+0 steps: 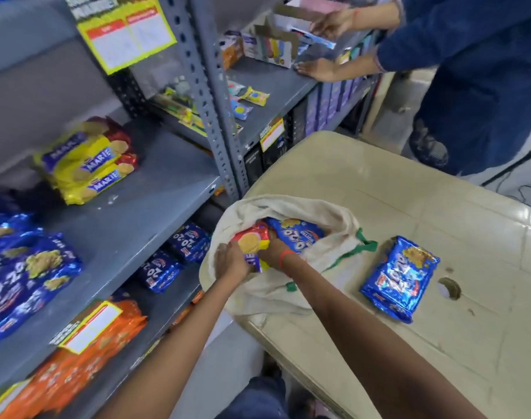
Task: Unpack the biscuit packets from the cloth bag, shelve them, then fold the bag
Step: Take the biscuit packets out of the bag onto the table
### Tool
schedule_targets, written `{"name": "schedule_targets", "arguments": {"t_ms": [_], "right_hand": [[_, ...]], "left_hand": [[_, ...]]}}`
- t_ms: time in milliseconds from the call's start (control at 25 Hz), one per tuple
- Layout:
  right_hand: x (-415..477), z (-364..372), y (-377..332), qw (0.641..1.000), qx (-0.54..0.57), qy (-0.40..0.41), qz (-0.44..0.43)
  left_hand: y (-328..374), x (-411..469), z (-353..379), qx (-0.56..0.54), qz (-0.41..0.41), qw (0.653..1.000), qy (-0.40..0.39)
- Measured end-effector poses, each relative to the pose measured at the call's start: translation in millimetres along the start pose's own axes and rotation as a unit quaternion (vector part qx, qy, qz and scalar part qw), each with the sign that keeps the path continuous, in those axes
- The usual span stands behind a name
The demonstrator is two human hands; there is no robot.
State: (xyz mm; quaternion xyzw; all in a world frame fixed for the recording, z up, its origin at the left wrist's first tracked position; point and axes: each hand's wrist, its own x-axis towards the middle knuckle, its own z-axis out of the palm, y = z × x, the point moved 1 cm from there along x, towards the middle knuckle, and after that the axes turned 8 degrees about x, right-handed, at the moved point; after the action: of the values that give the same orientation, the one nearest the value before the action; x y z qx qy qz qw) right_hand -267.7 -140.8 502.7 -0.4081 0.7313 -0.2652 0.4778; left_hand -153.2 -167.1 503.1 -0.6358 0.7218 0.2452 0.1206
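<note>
Your left hand [232, 261] and right hand [271, 247] fingers grasp the Marie packet [252, 241] inside the cloth bag [333, 225] on the desk [379, 182].

Cloth bag [327, 219]: cream, green-trimmed, open on desk [409, 207]. Inside: 1 yellow-red Marie packet [253, 241], 1 blue 20-20 packet [297, 232]. Beside: 1 blue 20-20 packet on the desk [400, 278], flat.

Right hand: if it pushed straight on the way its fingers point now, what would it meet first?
Probably the blue 20-20 packet inside the cloth bag. The right hand, gripping the Marie packet, points up into the bag mouth; depth is unclear.
</note>
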Motion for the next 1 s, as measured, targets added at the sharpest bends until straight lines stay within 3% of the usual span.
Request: {"name": "schedule_targets", "arguments": {"t_ms": [120,200,400,520,640,760,840,1000], "right_hand": [[9,16,12,0.998,-0.007,0.036,0.044],[10,19,18,0.997,0.056,0.039,0.034],[-5,7,26,0.966,0.235,-0.027,0.1],[-14,3,22,0.978,0.195,-0.025,0.065],[-27,-12,14,0.987,0.146,0.036,0.058],[-38,-38,4,0.966,0.235,0.095,0.052],[-46,-56,-7,0.926,0.36,0.111,0.028],[-63,-99,-21,0.837,0.523,0.154,-0.048]], "left_hand": [[-10,7,0,-0.061,0.064,0.994,-0.07],[-13,8,-2,-0.121,0.102,0.982,-0.102],[-18,17,-27,-0.298,-0.029,0.947,-0.116],[-12,24,-45,-0.407,-0.105,0.896,-0.142],[-3,17,-60,-0.413,-0.14,0.887,-0.155],[7,8,-69,-0.397,-0.06,0.9,-0.169],[19,0,-76,-0.396,0.035,0.902,-0.168],[56,-13,-96,-0.411,0.199,0.886,-0.083]]}}
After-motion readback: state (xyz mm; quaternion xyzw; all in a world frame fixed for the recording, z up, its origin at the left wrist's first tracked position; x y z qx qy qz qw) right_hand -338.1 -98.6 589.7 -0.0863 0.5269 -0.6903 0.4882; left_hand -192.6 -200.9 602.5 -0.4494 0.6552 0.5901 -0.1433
